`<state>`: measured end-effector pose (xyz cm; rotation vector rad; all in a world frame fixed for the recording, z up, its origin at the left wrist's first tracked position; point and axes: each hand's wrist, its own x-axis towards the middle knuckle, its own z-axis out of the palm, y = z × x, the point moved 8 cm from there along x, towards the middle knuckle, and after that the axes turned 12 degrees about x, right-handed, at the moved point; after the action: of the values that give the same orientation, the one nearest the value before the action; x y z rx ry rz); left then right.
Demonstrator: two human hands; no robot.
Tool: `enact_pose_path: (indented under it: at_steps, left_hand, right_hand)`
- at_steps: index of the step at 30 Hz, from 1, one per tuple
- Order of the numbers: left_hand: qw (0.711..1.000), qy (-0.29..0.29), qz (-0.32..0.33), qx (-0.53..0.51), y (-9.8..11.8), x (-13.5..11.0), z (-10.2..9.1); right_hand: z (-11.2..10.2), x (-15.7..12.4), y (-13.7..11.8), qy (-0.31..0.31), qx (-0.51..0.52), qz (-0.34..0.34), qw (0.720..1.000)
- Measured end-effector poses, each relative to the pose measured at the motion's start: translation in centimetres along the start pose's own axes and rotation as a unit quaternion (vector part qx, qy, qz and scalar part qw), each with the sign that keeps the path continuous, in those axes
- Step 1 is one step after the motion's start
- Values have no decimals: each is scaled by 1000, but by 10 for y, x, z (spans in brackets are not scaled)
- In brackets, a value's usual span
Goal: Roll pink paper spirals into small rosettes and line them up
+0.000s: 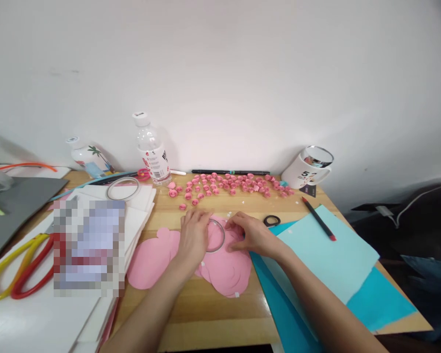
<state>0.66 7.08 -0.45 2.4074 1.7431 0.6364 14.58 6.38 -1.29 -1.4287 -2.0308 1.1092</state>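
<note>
Cut pink paper shapes [230,282] lie overlapping on the wooden table in front of me. On them rests a thin metal ring [224,239]. My left hand [195,236] is closed at the left side of the ring, its curled fingers covering that part of the rim. My right hand [256,234] arches over the right side of the pink paper, thumb and fingers apart. Its fingertips touch the paper, just right of the ring. Another pink paper shape [152,262] lies left of my left hand.
Many small rolled pink paper flowers [226,185] spread along the back. A bottle [155,157] and a mug [305,169] stand behind. Blue paper sheets [327,250] with a pencil [319,219] lie right; scissors [33,264] and white sheets [40,318] lie left. Black tape [271,220] sits near my right hand.
</note>
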Motion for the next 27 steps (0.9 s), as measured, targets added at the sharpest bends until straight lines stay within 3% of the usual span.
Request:
enact_pose_path:
  at_steps: [6,9,13,19,27]
  left_hand:
    - [999,19,-31,-25,-9,0,1]
    - [992,69,-70,-83,-16,-2,-9]
    - [979,144,-105,-95,-25,-2,-30]
    - [987,89,-127,-52,-33,1,-27]
    - [990,66,-115,49,-30,1,-26]
  right_hand:
    - [0,-1,6,16,31,-13,999]
    - [-1,-5,4,15,42,-26,999]
    - [8,-12,-11,-41,1,-57,998]
    - [16,-19,-25,-68,-20,-97,993]
    - [18,-22,-30,-80,-22,-96,992]
